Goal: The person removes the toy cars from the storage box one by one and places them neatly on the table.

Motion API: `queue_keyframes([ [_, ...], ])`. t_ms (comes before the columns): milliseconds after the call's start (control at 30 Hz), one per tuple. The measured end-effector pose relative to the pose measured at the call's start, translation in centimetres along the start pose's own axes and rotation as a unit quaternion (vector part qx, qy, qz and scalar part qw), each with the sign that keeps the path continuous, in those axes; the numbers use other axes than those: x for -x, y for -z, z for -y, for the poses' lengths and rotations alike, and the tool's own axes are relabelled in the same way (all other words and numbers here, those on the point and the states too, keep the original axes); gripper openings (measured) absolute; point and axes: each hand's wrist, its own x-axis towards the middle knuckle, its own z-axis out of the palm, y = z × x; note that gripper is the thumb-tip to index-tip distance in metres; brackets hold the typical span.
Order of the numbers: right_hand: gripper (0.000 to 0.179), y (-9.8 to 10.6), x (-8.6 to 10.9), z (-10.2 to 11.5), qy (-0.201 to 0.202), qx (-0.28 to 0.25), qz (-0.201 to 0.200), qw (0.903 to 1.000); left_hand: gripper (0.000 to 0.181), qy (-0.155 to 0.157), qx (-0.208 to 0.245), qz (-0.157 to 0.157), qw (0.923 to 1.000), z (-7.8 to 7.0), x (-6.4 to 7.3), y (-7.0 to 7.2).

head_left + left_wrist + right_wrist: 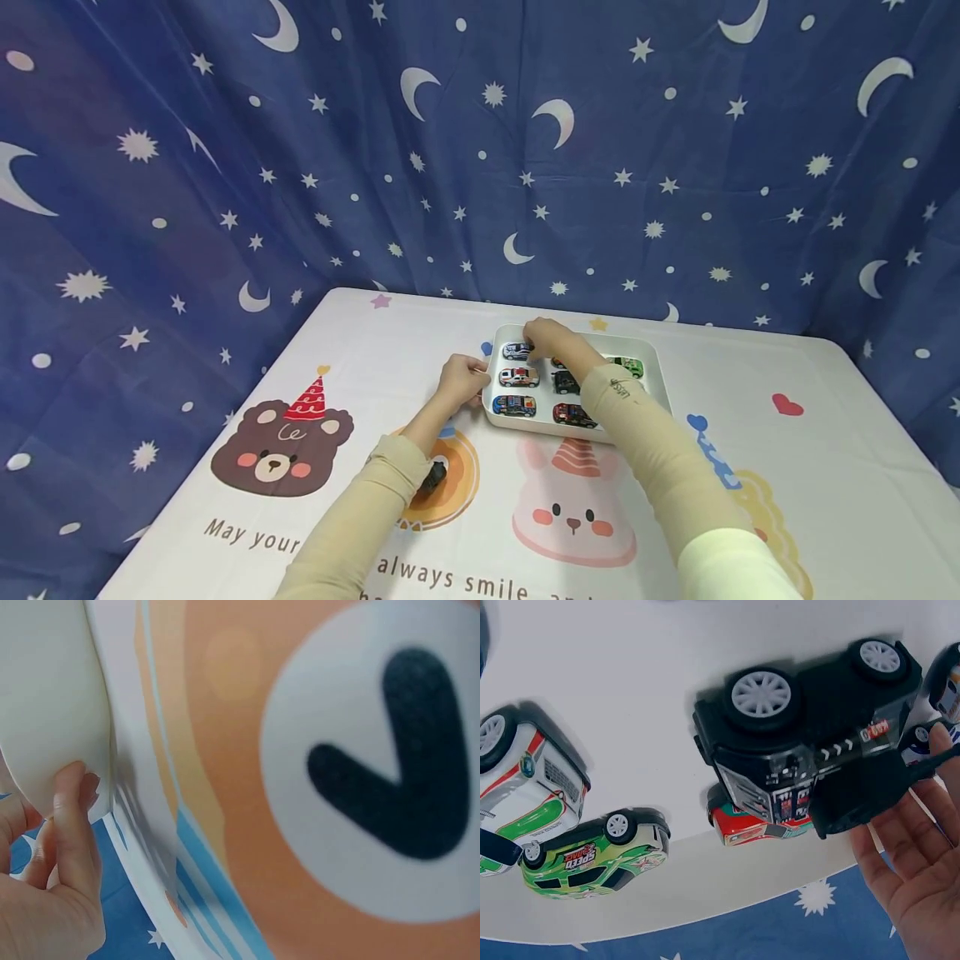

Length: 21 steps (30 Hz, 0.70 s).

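My left hand (462,379) grips the left edge of a white tray (543,428), its fingertips on the tray corner (52,682) in the left wrist view. Over the tray's far left part, my right hand (549,337) pinches the near end of a small blue-and-white toy car (516,352); the thumb (939,739) lies against that car in the right wrist view. The other fingertips are partly hidden behind a black toy car (780,735). Below the blue-and-white car sit a white-and-orange toy car (519,377) and a blue-and-orange one (513,406).
Also in the tray are a red-and-black toy car (573,415), a green one (627,365) and a red-and-green one (757,826). The tray stands on a white tablecloth (750,400) with printed animals. A blue star-patterned curtain (480,167) hangs behind the table.
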Motion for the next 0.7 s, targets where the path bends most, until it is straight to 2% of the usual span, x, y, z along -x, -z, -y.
queue_keyframes([
  [167,0.025,-0.1,0.0,0.2,0.004,0.009,-0.009,0.9999,0.027,-0.009,-0.002,-0.003,1.0000,-0.1,0.2,0.1],
  [400,0.025,0.1,-0.2,0.0,0.008,-0.012,-0.018,0.9997,0.027,-0.015,0.001,-0.001,0.9999,0.0,0.2,0.0],
  [500,0.022,0.1,-0.2,-0.2,0.016,-0.019,-0.027,0.9993,0.026,-0.012,0.000,-0.002,0.9999,0.2,-0.2,0.1],
  [533,0.021,0.2,-0.1,-0.2,0.018,-0.021,-0.030,0.9992,0.025,-0.026,0.002,-0.004,0.9996,0.4,-0.5,0.0],
  [567,0.019,0.2,0.0,-0.3,0.020,-0.021,-0.032,0.9990,0.024,-0.027,-0.003,-0.005,0.9996,0.5,-0.6,0.0],
  [700,0.017,0.5,0.7,-0.4,0.021,-0.025,-0.038,0.9987,0.023,-0.020,-0.004,-0.002,0.9998,0.6,-0.8,0.0],
])
